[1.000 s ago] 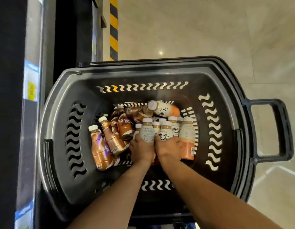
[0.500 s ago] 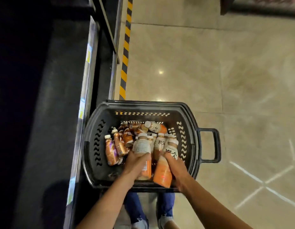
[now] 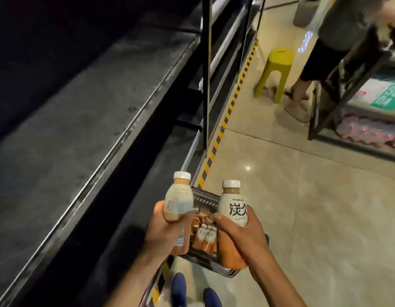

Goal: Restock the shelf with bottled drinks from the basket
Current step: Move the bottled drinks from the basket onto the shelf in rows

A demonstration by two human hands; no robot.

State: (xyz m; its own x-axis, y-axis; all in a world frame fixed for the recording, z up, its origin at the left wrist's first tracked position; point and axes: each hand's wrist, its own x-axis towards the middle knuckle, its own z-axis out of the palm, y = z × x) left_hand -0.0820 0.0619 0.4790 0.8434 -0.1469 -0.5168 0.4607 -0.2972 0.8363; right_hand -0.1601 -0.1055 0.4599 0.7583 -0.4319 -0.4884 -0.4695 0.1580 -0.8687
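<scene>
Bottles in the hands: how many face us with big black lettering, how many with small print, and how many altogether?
Black-lettered bottle: 1, in the right hand
Small-print bottle: 1, in the left hand
Total: 2

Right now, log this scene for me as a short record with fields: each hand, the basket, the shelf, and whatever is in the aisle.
Left grip: holds the left bottle, cap up, back label showing
Right grip: holds the right bottle, cap up, Chinese characters on the front label
Basket: black, on the floor below both hands, more bottles inside
Shelf: grey metal, on the left
Aisle: yellow stool, another person standing beside it
</scene>
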